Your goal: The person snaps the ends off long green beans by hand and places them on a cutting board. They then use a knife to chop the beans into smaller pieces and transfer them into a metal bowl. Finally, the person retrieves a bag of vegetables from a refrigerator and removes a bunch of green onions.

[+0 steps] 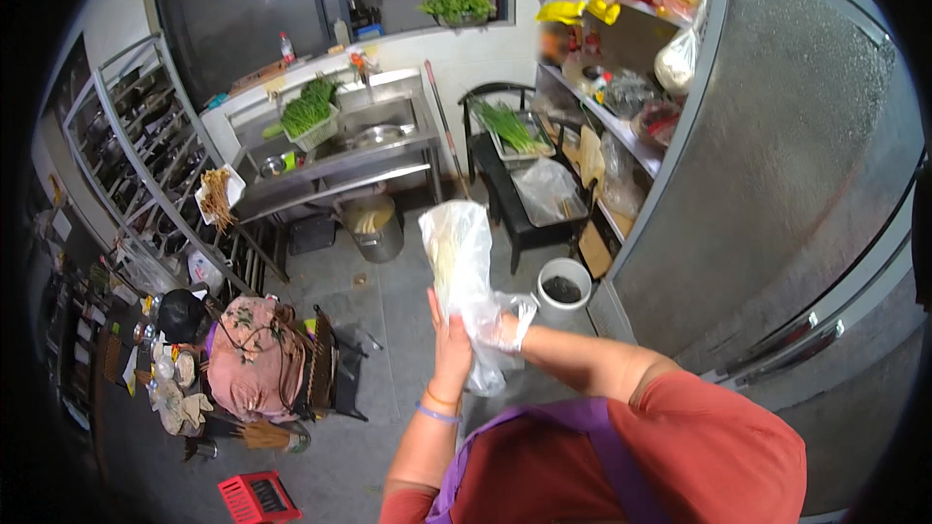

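A long translucent plastic bag (457, 255) stands out in front of me, with pale, slender contents showing through its upper part. I cannot tell what they are. My left hand (453, 346) grips the bag's left side near its lower half, thumb across the front. From the right, my right hand (511, 327) holds the gathered lower part of the bag. Thin plastic covers some of its fingers, and a loop of plastic lies around that wrist. The bag's loose end (484, 378) hangs below both hands.
A person (258, 356) sits at the left by a cluttered table. Ahead are a steel sink (375, 124), a basket of greens (313, 124) and a stockpot (377, 233). At right, a black chair (502, 193) bears trays, near a white bucket (564, 284) and frosted glass door (772, 196).
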